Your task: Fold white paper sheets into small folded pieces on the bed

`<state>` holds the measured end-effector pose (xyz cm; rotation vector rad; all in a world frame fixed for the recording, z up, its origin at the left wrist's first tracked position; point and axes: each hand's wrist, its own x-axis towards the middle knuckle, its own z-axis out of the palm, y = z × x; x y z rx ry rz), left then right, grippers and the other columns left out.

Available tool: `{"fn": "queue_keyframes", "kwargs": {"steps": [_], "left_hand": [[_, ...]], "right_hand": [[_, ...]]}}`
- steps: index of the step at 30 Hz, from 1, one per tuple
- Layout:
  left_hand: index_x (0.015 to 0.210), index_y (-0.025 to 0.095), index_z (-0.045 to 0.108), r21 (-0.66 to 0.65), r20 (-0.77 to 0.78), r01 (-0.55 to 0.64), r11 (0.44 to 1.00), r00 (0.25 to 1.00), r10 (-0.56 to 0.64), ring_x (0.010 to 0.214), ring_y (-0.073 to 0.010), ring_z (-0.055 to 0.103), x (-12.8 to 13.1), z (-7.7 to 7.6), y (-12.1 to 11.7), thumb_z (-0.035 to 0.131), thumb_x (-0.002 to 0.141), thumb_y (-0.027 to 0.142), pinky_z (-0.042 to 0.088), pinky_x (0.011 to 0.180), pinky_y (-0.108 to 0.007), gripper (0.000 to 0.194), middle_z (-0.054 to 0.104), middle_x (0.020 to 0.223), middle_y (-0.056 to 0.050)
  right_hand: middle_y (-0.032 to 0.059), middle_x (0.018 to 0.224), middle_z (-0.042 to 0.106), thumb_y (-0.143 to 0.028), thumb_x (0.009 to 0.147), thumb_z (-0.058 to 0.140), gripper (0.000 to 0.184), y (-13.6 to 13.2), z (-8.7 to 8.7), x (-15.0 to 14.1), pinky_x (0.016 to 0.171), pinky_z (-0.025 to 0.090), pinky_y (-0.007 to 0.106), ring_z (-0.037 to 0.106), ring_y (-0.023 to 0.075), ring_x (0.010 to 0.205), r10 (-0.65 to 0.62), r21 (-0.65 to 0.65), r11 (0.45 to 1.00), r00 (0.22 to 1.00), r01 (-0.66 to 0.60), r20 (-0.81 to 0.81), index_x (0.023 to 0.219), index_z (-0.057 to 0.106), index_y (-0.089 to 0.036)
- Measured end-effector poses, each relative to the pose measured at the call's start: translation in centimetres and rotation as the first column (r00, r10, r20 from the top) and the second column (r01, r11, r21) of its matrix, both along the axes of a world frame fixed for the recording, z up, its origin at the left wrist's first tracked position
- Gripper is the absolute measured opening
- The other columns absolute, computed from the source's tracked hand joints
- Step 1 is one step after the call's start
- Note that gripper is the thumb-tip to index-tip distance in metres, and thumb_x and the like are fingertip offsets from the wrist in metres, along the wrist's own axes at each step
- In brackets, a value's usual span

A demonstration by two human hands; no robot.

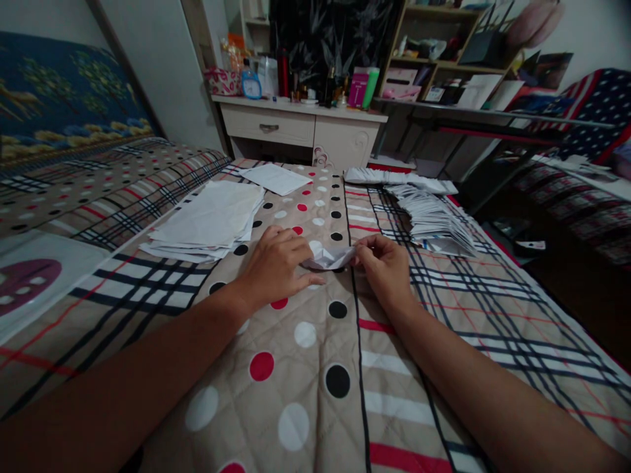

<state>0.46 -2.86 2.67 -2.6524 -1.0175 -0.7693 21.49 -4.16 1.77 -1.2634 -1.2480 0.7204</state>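
Observation:
A small strip of folded white paper (329,257) lies between my two hands, just above the dotted bedspread. My right hand (387,266) pinches its right end between thumb and fingers. At the left end is my left hand (279,263), palm down, its fingers against the paper and its thumb stretched away from them. Part of the paper's left end is hidden under those fingers. Beyond my left hand a stack of white paper sheets (210,213) rests on the bed. A fanned row of folded white papers (434,220) lies beyond my right hand.
A single sheet (277,179) lies near the bed's far edge. Another row of folded papers (399,177) stretches along the far right. A white dresser (290,128) with bottles and boxes stands behind the bed. At far left is a pale sheet with a purple print (29,282).

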Motion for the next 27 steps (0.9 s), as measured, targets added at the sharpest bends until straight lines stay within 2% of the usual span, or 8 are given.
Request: {"fn": "queue_keyframes", "kwargs": {"steps": [4,8,12,15,19,21,24,27], "left_hand": [[0.082,0.017,0.067,-0.014,-0.033,-0.035,0.999,0.999,0.035,0.091,-0.0256,0.061,-0.2,-0.3,0.3,0.072,0.077,0.052,0.039,0.084,-0.043,0.035,0.070,0.090,-0.006],[0.083,0.017,0.067,-0.003,-0.008,-0.029,1.000,1.000,0.029,0.089,-0.0244,0.062,0.0,-0.7,0.5,0.073,0.079,0.047,0.043,0.083,-0.042,0.031,0.068,0.091,-0.007],[0.080,0.016,0.068,-0.117,0.168,0.006,0.993,0.986,0.013,0.090,-0.0222,0.064,0.3,-1.4,0.8,0.076,0.077,0.031,0.049,0.080,-0.038,0.018,0.068,0.105,-0.009],[0.072,0.016,0.065,-0.209,0.319,0.084,0.974,0.948,-0.013,0.084,-0.0194,0.067,0.4,-1.7,0.9,0.076,0.075,0.020,0.052,0.073,-0.033,0.012,0.072,0.097,-0.008],[0.065,0.016,0.059,-0.135,0.375,0.103,0.986,0.926,-0.045,0.079,-0.0187,0.068,0.2,-1.6,1.0,0.076,0.074,0.015,0.052,0.068,-0.030,0.019,0.073,0.089,-0.007],[0.067,0.016,0.059,-0.078,0.340,0.090,0.993,0.938,-0.058,0.081,-0.0195,0.068,0.1,-1.4,0.8,0.075,0.075,0.015,0.052,0.071,-0.032,0.018,0.073,0.088,-0.007],[0.069,0.017,0.059,-0.010,0.287,0.094,0.996,0.954,-0.087,0.085,-0.0209,0.068,0.1,-1.0,0.5,0.075,0.076,0.017,0.052,0.076,-0.035,0.017,0.073,0.090,-0.007],[0.071,0.018,0.058,0.035,0.264,0.132,0.991,0.955,-0.136,0.089,-0.0212,0.068,0.2,-0.9,0.2,0.074,0.078,0.019,0.051,0.081,-0.037,0.017,0.074,0.095,-0.007]], "right_hand": [[-0.0003,0.054,0.060,-0.022,0.069,0.060,0.008,0.6,-0.3,1.0,0.046,0.041,0.022,0.054,0.0120,0.048,-0.019,-0.046,0.999,0.997,0.022,0.081,0.062,0.061,-0.017],[-0.0001,0.055,0.060,-0.021,0.068,0.058,0.008,0.6,-0.4,1.4,0.046,0.040,0.022,0.055,0.0130,0.050,-0.034,-0.038,0.998,0.983,0.042,0.179,0.062,0.061,-0.018],[0.0000,0.059,0.062,-0.020,0.067,0.058,0.005,0.3,-0.3,0.9,0.049,0.042,0.022,0.057,0.0128,0.053,-0.010,-0.005,1.000,0.994,0.011,0.112,0.065,0.062,-0.018],[0.0002,0.065,0.064,-0.018,0.067,0.059,0.003,0.2,-0.2,0.5,0.052,0.044,0.023,0.058,0.0130,0.056,0.037,0.026,0.999,0.998,-0.038,0.044,0.067,0.062,-0.018],[0.0016,0.069,0.067,-0.016,0.067,0.057,0.005,-0.3,0.2,0.5,0.058,0.046,0.027,0.062,0.0163,0.062,0.073,0.032,0.997,0.990,-0.077,0.121,0.068,0.061,-0.019],[0.0037,0.081,0.071,-0.018,0.069,0.060,0.011,-0.7,0.5,0.5,0.067,0.050,0.031,0.066,0.0199,0.075,0.091,0.078,0.990,0.956,-0.117,0.279,0.079,0.064,-0.019],[0.0066,0.102,0.072,-0.031,0.069,0.075,0.037,-1.1,0.7,0.4,0.083,0.048,0.040,0.065,0.0268,0.095,0.074,0.172,0.963,0.818,-0.207,0.570,0.104,0.066,-0.022],[0.0079,0.102,0.074,-0.043,0.066,0.083,0.057,-1.1,0.4,0.3,0.088,0.044,0.045,0.065,0.0299,0.097,0.034,0.197,0.950,0.710,-0.240,0.703,0.116,0.065,-0.023]]}}
